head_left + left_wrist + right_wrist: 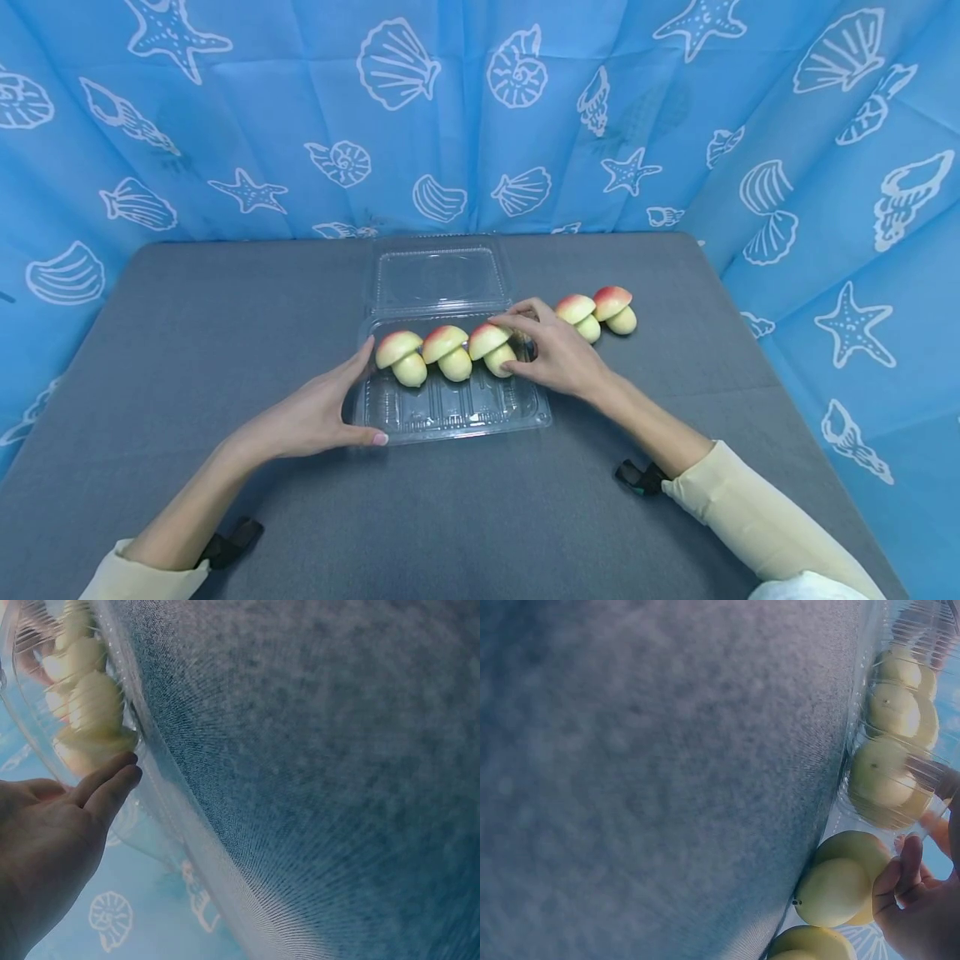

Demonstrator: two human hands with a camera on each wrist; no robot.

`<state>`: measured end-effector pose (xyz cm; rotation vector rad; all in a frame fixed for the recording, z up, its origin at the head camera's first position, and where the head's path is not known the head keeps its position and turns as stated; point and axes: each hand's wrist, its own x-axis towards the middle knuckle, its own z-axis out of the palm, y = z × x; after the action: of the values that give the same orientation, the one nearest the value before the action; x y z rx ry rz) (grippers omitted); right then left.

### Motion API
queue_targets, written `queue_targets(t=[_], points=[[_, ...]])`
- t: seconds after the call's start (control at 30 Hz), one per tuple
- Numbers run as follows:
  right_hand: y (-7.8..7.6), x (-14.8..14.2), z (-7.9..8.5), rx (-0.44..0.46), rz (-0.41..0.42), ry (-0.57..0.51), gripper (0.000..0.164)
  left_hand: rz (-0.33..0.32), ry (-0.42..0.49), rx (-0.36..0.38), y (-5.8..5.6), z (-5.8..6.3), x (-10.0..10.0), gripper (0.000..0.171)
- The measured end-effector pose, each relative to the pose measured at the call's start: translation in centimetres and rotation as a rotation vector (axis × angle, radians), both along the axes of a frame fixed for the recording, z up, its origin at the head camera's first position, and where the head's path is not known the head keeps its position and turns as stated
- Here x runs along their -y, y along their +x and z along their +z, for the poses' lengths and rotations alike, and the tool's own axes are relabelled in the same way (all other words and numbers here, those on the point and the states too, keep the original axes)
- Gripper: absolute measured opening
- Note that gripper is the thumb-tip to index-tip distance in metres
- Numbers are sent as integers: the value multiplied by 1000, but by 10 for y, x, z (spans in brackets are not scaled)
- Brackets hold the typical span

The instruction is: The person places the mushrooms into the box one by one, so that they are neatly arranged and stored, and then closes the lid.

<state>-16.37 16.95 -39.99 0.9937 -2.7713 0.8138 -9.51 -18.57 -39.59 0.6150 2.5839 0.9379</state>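
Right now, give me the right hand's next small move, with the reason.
I'd have the right hand gently release the mushroom-shaped piece it pinches: that piece appears lined up with two others in the clear container, while two more lie outside on the table.

The left arm (225, 467) is stretched up from the lower left of the head view; the left hand (326, 408) is held with straight fingers and thumb spread wide. From the lower right the right arm (652, 423) is stretched in, and the right hand (558, 348) is curved into a pinch.
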Motion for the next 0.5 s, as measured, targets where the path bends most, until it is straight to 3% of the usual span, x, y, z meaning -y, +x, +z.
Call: queue_targets(t=[0.5], points=[[-1,-11,4,34,0,-74,57,-8,6,-7,0,1,0,126]])
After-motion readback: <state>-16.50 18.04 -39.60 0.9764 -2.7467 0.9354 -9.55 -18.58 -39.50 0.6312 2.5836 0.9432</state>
